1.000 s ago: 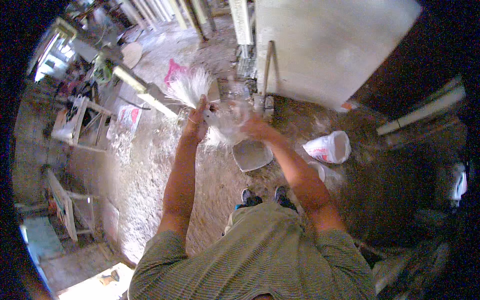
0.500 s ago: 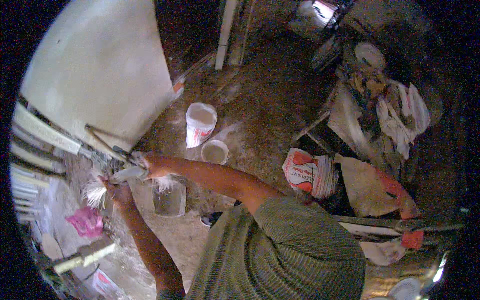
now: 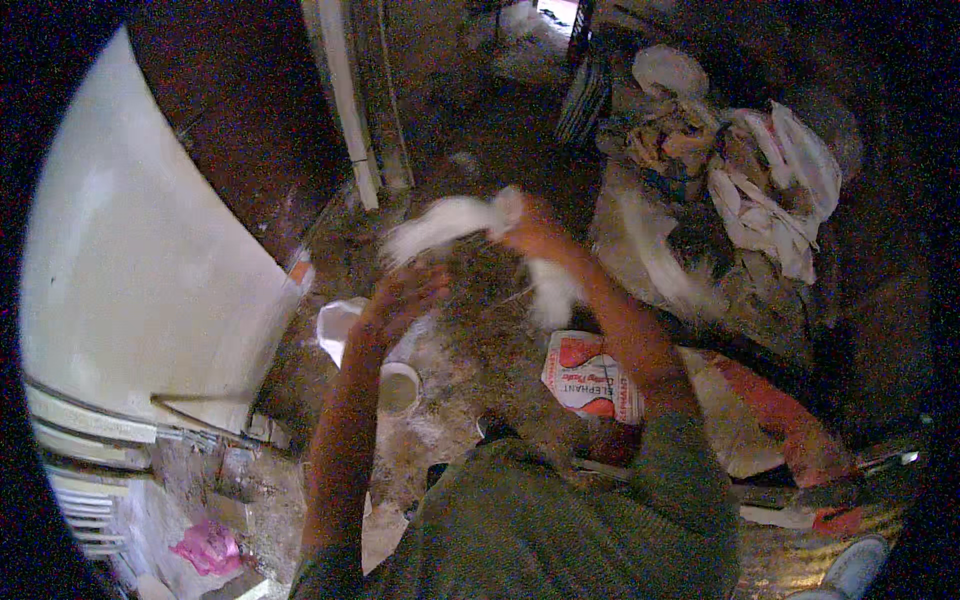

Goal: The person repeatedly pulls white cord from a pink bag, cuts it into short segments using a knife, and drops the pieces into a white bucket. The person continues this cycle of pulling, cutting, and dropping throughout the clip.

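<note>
A long bundle of white fibre (image 3: 438, 228) is gripped near its middle by my right hand (image 3: 522, 228), raised ahead of me over the floor. One end sweeps to the left, blurred by motion; the other tail hangs below the right wrist. My left hand (image 3: 408, 298) is below the bundle's left end, its fingers stretched and a little smeared, with nothing seen in it. Beneath the left forearm stand a white sack (image 3: 336, 328), partly hidden, and a round pale bucket (image 3: 401, 386).
A large pale board (image 3: 130, 260) leans at the left, above several white slatted pieces (image 3: 90, 510). A pink plastic bag (image 3: 208, 547) lies at lower left. On the right are a white and red printed sack (image 3: 582, 372) and a heap of crumpled sacks (image 3: 765, 200).
Both hands have moved from the far left toward the middle and right. The right hand now carries the fibre bundle through the air. The left hand has come off the fibre, and the view has shifted.
</note>
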Motion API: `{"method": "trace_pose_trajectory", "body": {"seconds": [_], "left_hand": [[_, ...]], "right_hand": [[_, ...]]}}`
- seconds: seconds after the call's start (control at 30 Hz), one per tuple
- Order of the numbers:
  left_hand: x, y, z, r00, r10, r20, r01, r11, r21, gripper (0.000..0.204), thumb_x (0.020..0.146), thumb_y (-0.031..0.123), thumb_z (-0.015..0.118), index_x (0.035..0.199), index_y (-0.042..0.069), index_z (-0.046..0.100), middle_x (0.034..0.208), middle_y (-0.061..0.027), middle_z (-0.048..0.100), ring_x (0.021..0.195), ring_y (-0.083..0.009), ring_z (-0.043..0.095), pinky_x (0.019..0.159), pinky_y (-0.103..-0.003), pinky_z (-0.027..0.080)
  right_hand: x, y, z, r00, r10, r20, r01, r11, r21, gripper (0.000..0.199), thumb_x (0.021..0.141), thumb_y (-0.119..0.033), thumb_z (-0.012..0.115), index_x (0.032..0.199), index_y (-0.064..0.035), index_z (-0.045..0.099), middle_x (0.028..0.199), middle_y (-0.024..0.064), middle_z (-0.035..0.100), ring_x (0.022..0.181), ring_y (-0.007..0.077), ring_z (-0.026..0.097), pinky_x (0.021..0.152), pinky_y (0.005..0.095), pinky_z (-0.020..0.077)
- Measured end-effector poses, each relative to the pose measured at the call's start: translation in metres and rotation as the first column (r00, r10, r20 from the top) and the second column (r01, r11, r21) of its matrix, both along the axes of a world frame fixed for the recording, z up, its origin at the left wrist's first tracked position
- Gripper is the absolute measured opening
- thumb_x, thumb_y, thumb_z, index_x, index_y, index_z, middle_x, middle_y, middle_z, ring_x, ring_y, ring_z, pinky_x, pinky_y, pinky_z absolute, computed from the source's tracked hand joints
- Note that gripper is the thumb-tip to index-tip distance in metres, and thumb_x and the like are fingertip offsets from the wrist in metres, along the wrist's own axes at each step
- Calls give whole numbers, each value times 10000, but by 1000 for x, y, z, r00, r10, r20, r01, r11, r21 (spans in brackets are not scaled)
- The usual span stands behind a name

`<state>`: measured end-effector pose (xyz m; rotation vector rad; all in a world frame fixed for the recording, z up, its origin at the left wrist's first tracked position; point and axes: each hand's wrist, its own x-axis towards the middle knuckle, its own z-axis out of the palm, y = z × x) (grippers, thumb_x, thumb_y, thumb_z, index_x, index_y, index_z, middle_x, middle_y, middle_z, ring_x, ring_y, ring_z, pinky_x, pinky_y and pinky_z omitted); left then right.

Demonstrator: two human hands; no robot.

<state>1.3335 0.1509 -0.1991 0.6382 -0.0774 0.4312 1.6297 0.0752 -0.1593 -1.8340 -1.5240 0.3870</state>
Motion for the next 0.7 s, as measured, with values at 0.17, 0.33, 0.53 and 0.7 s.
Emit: {"method": "trace_pose_trajectory", "body": {"seconds": [0.17,0.33,0.53,0.7], "left_hand": [[120,-23,16,983,-25,-179,46,992,116,629,866,366,619,1390,137,356,1386,-194,407,1247,-371,425,1079,-501,302],[94,-35,-56,837,108,-537,-33,989,147,623,900,367,565,1413,126,306,1407,-136,401,1274,-326,397,1090,-465,288],[-141,-73,-174,695,439,-569,-640,739,-211,435,918,340,528,1276,112,431,1253,-76,463,1125,-252,424,963,-401,340],[-352,-163,-213,427,618,-660,-897,200,-394,284,919,298,531,1134,112,523,1052,-37,533,926,-205,476,816,-350,403]], "right_hand": [[199,-102,65,893,-367,261,350,930,109,584,675,-249,748,1184,-47,545,1006,157,623,942,300,604,817,403,487],[314,-174,-1,298,-466,833,559,793,244,651,749,-297,699,1230,74,464,1084,231,580,993,349,584,763,396,505],[330,-200,-121,501,-296,813,717,668,-198,433,828,-240,631,1122,57,518,1085,210,557,947,327,571,735,362,493],[340,-220,-116,500,-461,733,763,635,-121,375,831,-232,636,1082,14,506,1013,160,544,863,283,550,671,338,468]]}}
